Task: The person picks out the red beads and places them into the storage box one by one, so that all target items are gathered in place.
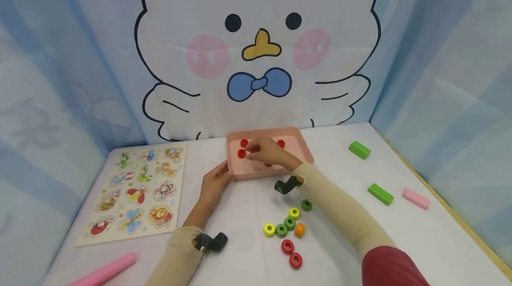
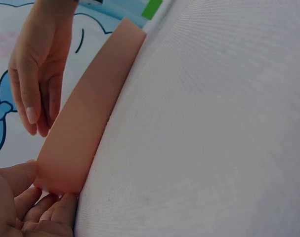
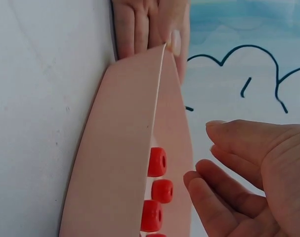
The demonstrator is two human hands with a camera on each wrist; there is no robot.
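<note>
A pink tray lies near the back of the table with several red beads inside. My left hand grips the tray's left front corner, thumb at the rim and fingers against the outer wall, as the left wrist view shows. Over the tray hangs my right hand, its fingers loosely bent. In the right wrist view nothing shows between that hand's thumb and fingers, and red beads sit beside them behind the tray wall. Part of the tray's inside is hidden by the right hand.
In front of the tray lie yellow beads, green beads, an orange bead and two red beads. An insect picture board and pink rod are left; green blocks and a pink block are right.
</note>
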